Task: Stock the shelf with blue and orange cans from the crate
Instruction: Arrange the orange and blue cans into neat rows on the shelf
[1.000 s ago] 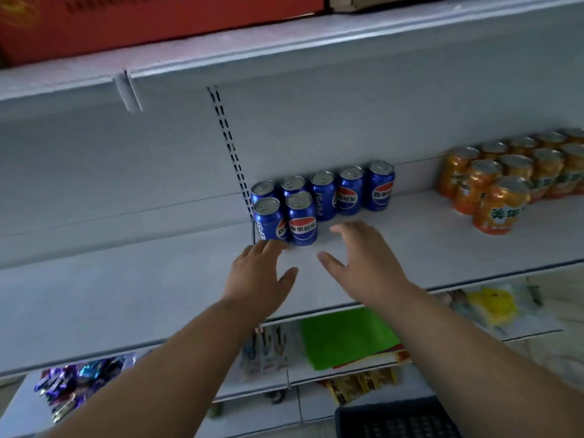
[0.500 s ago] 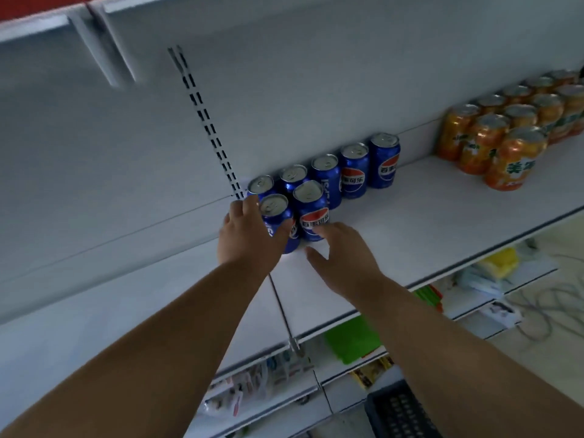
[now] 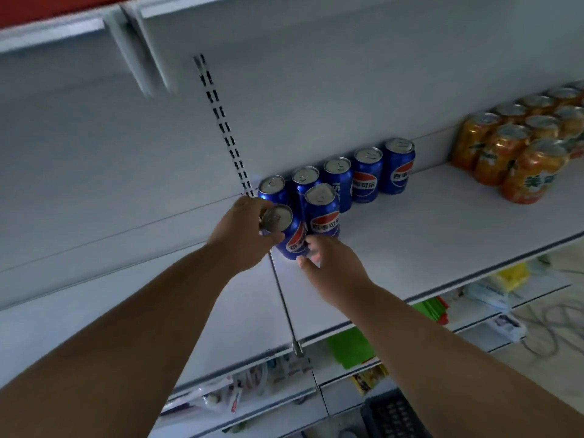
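Gripping one of seven blue cans [image 3: 292,235], left hand [image 3: 245,235]; right hand [image 3: 335,267] fingers relaxed.

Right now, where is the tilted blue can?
In the head view, the tilted blue metal can is front-left of the blue group on the white shelf, gripped by the left hand.

Both bare forearms reach up from the lower corners toward the shelf's back edge. The left hand [image 3: 245,237] curls its fingers around a tilted blue can [image 3: 289,232]; the right hand [image 3: 335,267] touches its base with extended fingertips.
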`<state>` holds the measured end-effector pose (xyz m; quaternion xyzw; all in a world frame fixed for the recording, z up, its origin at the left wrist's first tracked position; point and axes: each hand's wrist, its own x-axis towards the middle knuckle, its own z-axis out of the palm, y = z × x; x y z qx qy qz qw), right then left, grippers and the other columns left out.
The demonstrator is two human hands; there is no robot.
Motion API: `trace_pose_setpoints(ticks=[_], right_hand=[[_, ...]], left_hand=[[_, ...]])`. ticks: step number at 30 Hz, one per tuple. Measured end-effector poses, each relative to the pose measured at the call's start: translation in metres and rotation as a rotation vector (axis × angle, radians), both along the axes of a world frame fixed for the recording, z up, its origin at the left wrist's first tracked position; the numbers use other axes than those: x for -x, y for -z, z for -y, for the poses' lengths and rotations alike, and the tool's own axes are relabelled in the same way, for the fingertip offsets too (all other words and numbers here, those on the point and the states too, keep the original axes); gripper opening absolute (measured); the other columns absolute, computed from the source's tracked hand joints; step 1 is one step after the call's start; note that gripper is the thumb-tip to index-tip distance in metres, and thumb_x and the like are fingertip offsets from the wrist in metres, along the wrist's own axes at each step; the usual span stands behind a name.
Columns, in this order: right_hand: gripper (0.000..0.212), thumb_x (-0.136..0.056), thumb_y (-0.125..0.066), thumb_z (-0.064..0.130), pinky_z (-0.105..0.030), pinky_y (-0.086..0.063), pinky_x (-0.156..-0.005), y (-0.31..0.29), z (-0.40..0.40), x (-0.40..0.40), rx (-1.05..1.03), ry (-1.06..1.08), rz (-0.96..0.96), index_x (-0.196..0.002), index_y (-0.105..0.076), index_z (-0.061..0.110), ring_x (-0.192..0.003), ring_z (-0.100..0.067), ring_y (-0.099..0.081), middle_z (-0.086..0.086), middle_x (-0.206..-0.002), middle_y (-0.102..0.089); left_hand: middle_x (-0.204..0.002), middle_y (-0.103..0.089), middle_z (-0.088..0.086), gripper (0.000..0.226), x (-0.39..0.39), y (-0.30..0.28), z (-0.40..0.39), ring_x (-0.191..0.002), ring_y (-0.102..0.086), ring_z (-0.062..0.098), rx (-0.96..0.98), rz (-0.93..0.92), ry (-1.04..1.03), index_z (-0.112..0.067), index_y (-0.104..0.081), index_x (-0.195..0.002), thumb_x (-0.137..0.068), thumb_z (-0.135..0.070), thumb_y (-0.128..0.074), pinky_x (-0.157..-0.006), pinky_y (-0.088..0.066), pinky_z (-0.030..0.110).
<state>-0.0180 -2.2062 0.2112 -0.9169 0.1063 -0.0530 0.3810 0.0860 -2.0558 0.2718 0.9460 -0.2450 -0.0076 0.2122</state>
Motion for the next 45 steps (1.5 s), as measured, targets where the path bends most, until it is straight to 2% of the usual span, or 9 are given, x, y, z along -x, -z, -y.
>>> trace_pose_setpoints(ticks=[3, 8, 16, 20, 29, 33, 37, 40, 45], right_hand=[[0.027, -0.095, -0.054, 0.031, -0.025, -0.041, -0.077, 0.001, -0.007, -0.005, 0.004, 0.027, 0.026, -0.119, -0.056, 0.021, -0.098, -0.014, -0.058, 0.002, -0.112, -0.063], [0.024, -0.094, -0.056, 0.029, -0.021, -0.04, -0.075, 0.003, -0.012, -0.008, 0.016, 0.05, 0.082, -0.117, -0.057, 0.022, -0.095, -0.01, -0.057, 0.005, -0.111, -0.06], [0.028, -0.095, -0.055, 0.023, -0.018, -0.043, -0.074, 0.001, -0.019, -0.014, -0.217, 0.105, 0.103, -0.123, -0.059, 0.019, -0.098, -0.008, -0.063, 0.002, -0.116, -0.068], [0.031, -0.096, -0.054, 0.021, -0.018, -0.04, -0.076, -0.003, -0.016, -0.016, -0.286, 0.133, 0.093, -0.127, -0.057, 0.019, -0.101, -0.005, -0.058, 0.002, -0.123, -0.065], [0.02, -0.094, -0.054, 0.019, -0.017, -0.039, -0.066, -0.014, -0.008, -0.019, -0.119, 0.095, 0.142, -0.114, -0.059, 0.019, -0.095, -0.011, -0.06, 0.005, -0.108, -0.064], [0.006, -0.095, -0.053, 0.019, -0.015, -0.034, -0.061, -0.038, 0.002, -0.024, 0.066, 0.031, 0.215, -0.099, -0.056, 0.02, -0.084, -0.009, -0.055, 0.008, -0.095, -0.056], [0.018, -0.097, -0.054, 0.021, -0.024, -0.047, -0.075, -0.064, 0.012, -0.033, 0.178, -0.016, 0.27, -0.111, -0.061, 0.014, -0.089, -0.014, -0.058, 0.0, -0.105, -0.059], [0.024, -0.097, -0.054, 0.019, -0.021, -0.038, -0.083, -0.077, 0.019, -0.046, 0.263, -0.049, 0.302, -0.117, -0.063, 0.011, -0.103, -0.017, -0.058, -0.004, -0.114, -0.062], [0.024, -0.097, -0.054, 0.02, -0.02, -0.034, -0.083, -0.081, 0.025, -0.055, 0.289, -0.065, 0.3, -0.117, -0.063, 0.011, -0.105, -0.017, -0.056, -0.003, -0.112, -0.063]], left_hand=[[-0.103, -0.064, -0.004, 0.038, 0.003, -0.001, -0.005, -0.087, -0.061, 0.013, -0.01, 0.011, 0.023, -0.023, -0.067, -0.109, -0.075, -0.03, -0.082, -0.071, -0.053, 0.029], [-0.081, -0.067, -0.003, 0.028, 0.006, -0.01, 0.009, -0.074, -0.065, 0.016, 0.032, -0.005, -0.1, -0.019, -0.068, -0.09, -0.075, -0.039, -0.08, -0.065, -0.058, 0.036], [-0.111, -0.065, 0.006, 0.042, -0.017, -0.02, 0.02, -0.096, -0.062, 0.026, -0.112, 0.001, 0.115, -0.017, -0.068, -0.118, -0.078, -0.02, -0.08, -0.075, -0.047, 0.032], [-0.111, -0.063, 0.006, 0.043, -0.024, -0.018, 0.023, -0.089, -0.055, 0.019, -0.126, 0.018, 0.148, -0.014, -0.066, -0.121, -0.08, -0.02, -0.078, -0.071, -0.037, 0.027], [-0.097, -0.065, -0.002, 0.032, -0.024, -0.023, 0.015, -0.083, -0.062, 0.02, -0.024, -0.008, 0.199, -0.016, -0.068, -0.106, -0.079, -0.026, -0.079, -0.062, -0.041, 0.026], [-0.109, -0.063, -0.003, 0.033, -0.039, -0.018, 0.008, -0.092, -0.059, 0.017, 0.01, 0.021, -0.006, -0.02, -0.062, -0.124, -0.092, -0.024, -0.067, -0.066, -0.042, 0.024], [-0.105, -0.063, 0.0, 0.028, -0.056, -0.019, 0.011, -0.091, -0.061, 0.021, -0.102, 0.091, 0.015, -0.026, -0.061, -0.115, -0.091, -0.013, -0.064, -0.07, -0.048, 0.03], [-0.101, -0.056, -0.002, 0.04, -0.065, -0.024, 0.021, -0.091, -0.063, 0.027, -0.318, 0.151, 0.127, -0.036, -0.053, -0.118, -0.086, -0.02, -0.069, -0.077, -0.056, 0.041], [-0.11, -0.048, 0.005, 0.052, -0.074, -0.033, 0.033, -0.093, -0.061, 0.031, -0.586, 0.223, 0.26, -0.041, -0.04, -0.137, -0.093, -0.031, -0.065, -0.08, -0.055, 0.042]])
